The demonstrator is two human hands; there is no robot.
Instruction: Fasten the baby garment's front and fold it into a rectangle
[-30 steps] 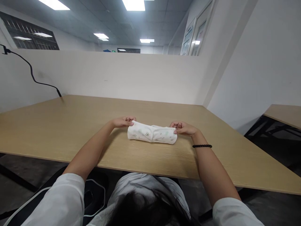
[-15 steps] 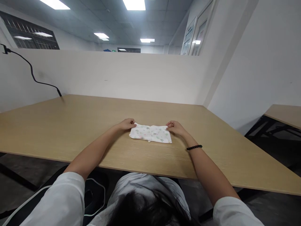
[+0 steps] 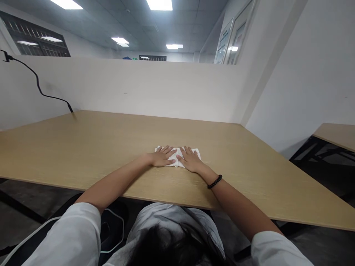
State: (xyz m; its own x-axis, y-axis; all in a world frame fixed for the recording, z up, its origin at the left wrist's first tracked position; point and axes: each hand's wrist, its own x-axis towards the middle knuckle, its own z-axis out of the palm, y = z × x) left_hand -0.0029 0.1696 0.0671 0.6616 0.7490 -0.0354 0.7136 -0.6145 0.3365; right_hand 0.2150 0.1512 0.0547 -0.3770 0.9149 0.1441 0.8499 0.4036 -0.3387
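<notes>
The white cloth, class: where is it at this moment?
In the head view, the white cloth lies near mid-picture on the table, toward its near edge, under the spread left hand and right hand.

The fingers (image 3: 169, 153) have spread flat over the cloth (image 3: 173, 156).

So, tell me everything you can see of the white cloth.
The white cloth looks like soft, thin fabric. It lies flat on the wooden table, near the person's side, wider than it is deep. The left hand covers much of its left half and the right hand much of its right, both palm down with fingers spread. White shows between the thumbs and at the far corners. Any print is too small to make out.
</notes>
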